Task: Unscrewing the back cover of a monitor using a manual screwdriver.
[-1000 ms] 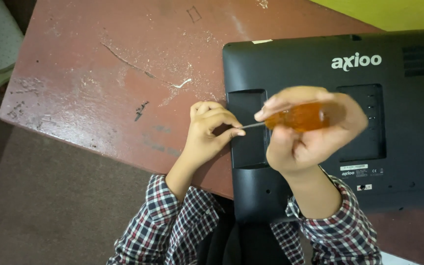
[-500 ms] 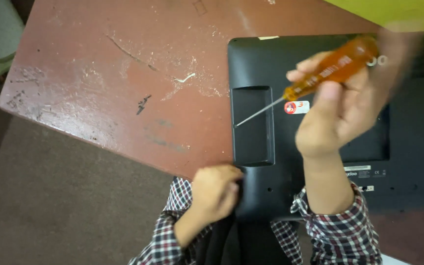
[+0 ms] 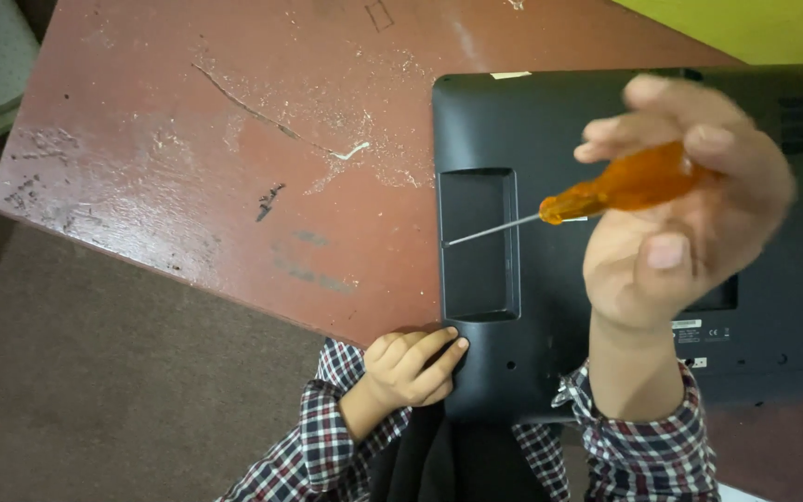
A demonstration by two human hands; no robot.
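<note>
Two hands in view, both the same person's, plaid sleeves. Right hand [image 3: 685, 223] is raised above the device, fingers wrapped around the orange translucent handle of a screwdriver [image 3: 606, 192]. Thin metal shaft points left and slightly down; its tip hangs over the rectangular recessed bay [image 3: 478, 246] in the back panel. Can't tell if the tip touches the surface or floats above it.

Left hand [image 3: 411, 367] sits at the near left corner of the black all-in-one computer [image 3: 550, 121], fingers curled loosely over the edge, holding nothing else. Looks like it's bracing the casing.

The computer lies face down on a worn reddish-brown table [image 3: 188, 139], near edge overhanging toward the person. White label stickers [image 3: 699, 332] on the panel just beside the right wrist. A few small screw holes show along the lower panel, below the bay.

Table top is scratched, with a long gouge and pale chips well left of the computer. Grey-brown floor [image 3: 95, 400] below the table edge.
</note>
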